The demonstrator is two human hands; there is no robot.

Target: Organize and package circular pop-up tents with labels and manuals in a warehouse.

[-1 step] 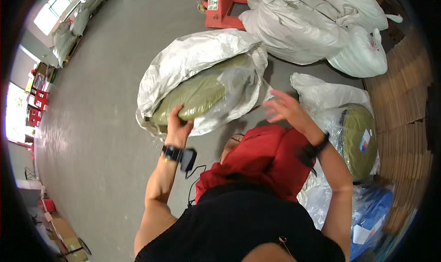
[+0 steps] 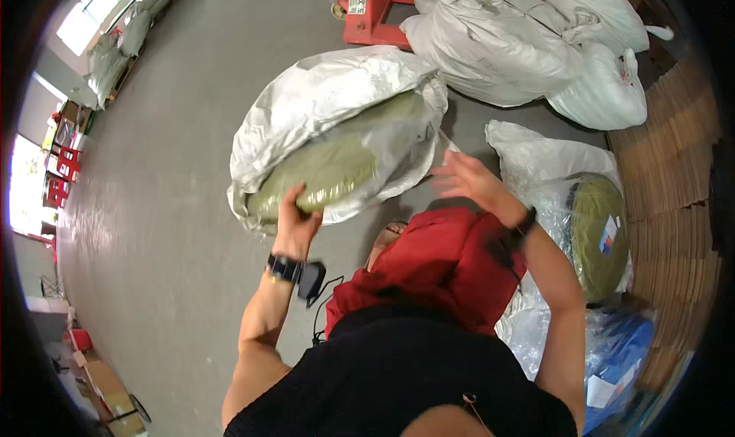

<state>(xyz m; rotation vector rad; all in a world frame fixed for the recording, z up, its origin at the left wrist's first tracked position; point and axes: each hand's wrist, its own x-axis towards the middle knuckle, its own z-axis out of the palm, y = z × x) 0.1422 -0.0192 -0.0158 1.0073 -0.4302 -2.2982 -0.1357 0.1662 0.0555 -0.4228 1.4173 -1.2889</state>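
Note:
An olive-green padded bundle [image 2: 318, 170] in clear plastic lies partly inside a large white woven sack [image 2: 306, 92] on the floor in front of me. At its near edge my left hand [image 2: 296, 221] grips the wrapped bundle, thumb and a finger showing; the other fingers are partly hidden. My right hand [image 2: 465, 181] hovers near the sack's right side, slightly blurred. Its fingers are stretched out with nothing in them. Clear film [image 2: 398, 136] covers the bundle's right part. The white sack is pulled back over the far side.
To my right lie another olive bundle [image 2: 599, 238] in plastic, a blue plastic-wrapped package [image 2: 624, 349] and stacked flat cardboard [image 2: 666, 230]. Full white sacks [image 2: 498, 46] and a red pallet jack [image 2: 375, 16] stand ahead. Red stools [image 2: 67, 163] are far left.
My right hand has moved slightly left. The clear film over the bundle has shifted a little; my left hand stays at the near edge.

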